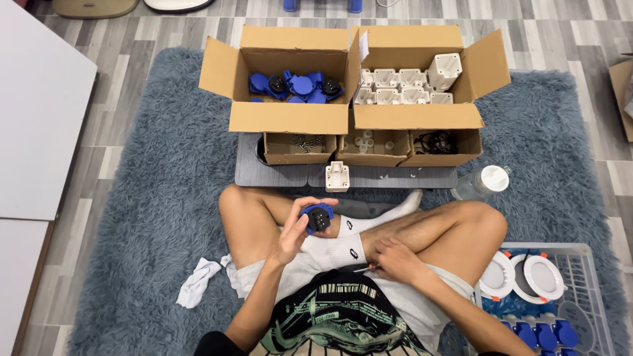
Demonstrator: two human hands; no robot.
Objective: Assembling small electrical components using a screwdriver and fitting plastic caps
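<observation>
Above crossed legs, left grip [295, 231] clasping blue socket [318, 217], fingertips around rim

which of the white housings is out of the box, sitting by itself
The white housing standing alone on the grey board, just beyond the person's knees; the others sit packed in the right cardboard box.
</observation>
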